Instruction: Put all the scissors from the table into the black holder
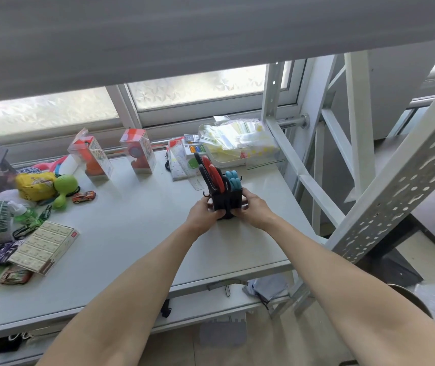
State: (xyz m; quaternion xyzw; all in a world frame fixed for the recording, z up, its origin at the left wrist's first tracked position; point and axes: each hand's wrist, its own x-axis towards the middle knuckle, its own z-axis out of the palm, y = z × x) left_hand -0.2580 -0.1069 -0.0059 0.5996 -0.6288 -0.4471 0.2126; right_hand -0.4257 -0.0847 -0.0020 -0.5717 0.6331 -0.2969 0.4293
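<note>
The black holder (227, 202) stands on the white table (132, 233) right of centre. Red-handled scissors (214, 173), black-handled scissors (206, 175) and blue-handled scissors (233, 179) stick up out of it, handles up. My left hand (202, 212) grips the holder's left side and my right hand (252, 208) grips its right side. My fingers hide the holder's lower part. I see no loose scissors lying on the table.
A clear tub of plastic bags (237, 143) and a ruler set (182, 162) sit just behind the holder. Two clear toy boxes (92, 157) stand at the back. Toys, a toy car (84, 196) and a flat box (44, 247) crowd the left. A metal rack (396, 180) stands right.
</note>
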